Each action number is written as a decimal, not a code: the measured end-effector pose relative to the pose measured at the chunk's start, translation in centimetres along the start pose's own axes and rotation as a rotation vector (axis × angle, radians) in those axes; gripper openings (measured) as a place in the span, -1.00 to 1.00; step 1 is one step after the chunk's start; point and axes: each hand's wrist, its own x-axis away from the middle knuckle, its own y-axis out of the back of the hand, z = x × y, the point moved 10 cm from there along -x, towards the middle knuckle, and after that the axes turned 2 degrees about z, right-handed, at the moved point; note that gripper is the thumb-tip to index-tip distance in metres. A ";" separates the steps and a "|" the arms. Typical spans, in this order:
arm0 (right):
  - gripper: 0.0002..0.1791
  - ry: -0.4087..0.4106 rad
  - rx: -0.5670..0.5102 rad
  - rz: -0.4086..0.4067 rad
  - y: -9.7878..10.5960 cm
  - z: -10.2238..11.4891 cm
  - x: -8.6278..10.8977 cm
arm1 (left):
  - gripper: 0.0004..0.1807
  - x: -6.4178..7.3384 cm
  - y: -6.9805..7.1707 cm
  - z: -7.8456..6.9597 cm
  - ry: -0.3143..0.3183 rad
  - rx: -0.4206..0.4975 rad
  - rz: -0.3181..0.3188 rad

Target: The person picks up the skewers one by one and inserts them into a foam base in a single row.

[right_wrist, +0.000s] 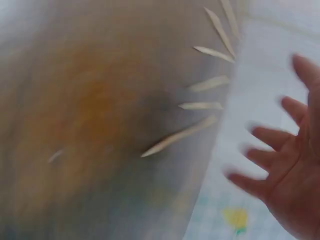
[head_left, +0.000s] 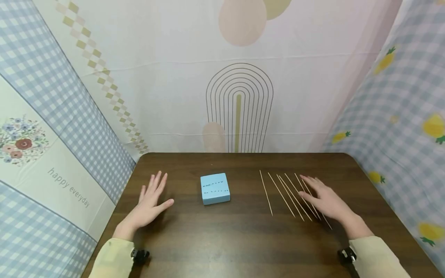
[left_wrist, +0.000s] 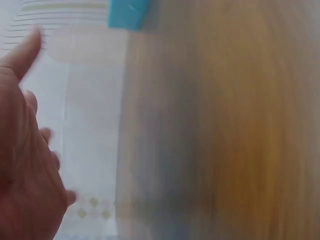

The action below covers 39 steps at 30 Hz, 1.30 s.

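On the dark table lie several thin wooden skewers (head_left: 286,196), roughly side by side and slanted. My right hand (head_left: 325,199), fingers spread, is over the rightmost of them and holds nothing. In the right wrist view the pointed ends of the skewers (right_wrist: 180,135) fan out beside that hand (right_wrist: 295,165). Left of the skewers sits a light blue square block (head_left: 214,188) with rows of small dark marks or holes on its top. My left hand (head_left: 150,204) is spread and empty, to the left of the block. A corner of the block (left_wrist: 127,14) shows in the left wrist view.
The brown wooden table (head_left: 215,247) has rounded far corners and ends at a white patterned cloth (head_left: 174,100). Blue checked cloths hang on the left (head_left: 69,69) and right (head_left: 393,127). A dark band with a small device (head_left: 140,255) is on each wrist.
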 end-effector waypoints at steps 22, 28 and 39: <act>-0.35 -0.336 -0.588 0.046 -1.7 -8.1 3.2 | 0.35 -6.8 -7.8 -3.4 0.098 0.493 0.016; -0.36 -0.303 -0.500 0.059 -1.5 -7.5 2.9 | 0.30 -6.9 -8.5 -3.8 0.094 0.502 0.042; -0.37 -0.309 -0.350 0.055 -1.1 -7.3 2.4 | 0.19 -7.2 -9.2 -4.2 0.078 0.460 0.069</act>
